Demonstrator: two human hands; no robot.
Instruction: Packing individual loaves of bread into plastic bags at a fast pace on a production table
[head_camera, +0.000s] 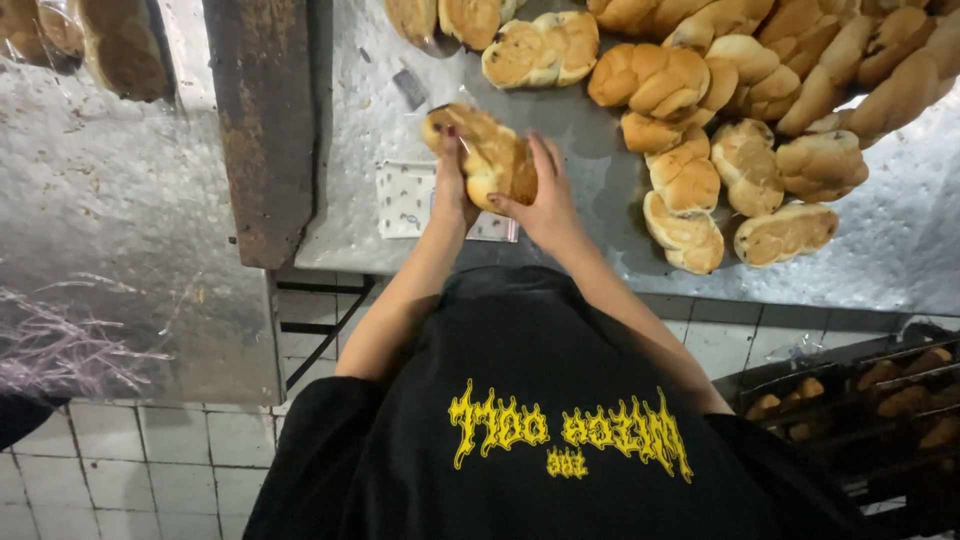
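A golden braided bread loaf (487, 150) is held above the metal table (560, 255) between both of my hands. My left hand (451, 195) grips its left side, thumb on top. My right hand (545, 200) holds its right end, fingers spread over the crust. Under the loaf lies a small stack of white patterned bags (405, 200). Several more braided loaves (745, 110) lie piled on the table to the right and at the back.
A rusty metal beam (265, 120) runs beside the table's left edge. Left of it, a plastic-covered surface (110, 220) carries bagged loaves (120, 45). Dark crates with more bread (880, 390) stand at the lower right over a white tiled floor (150, 450).
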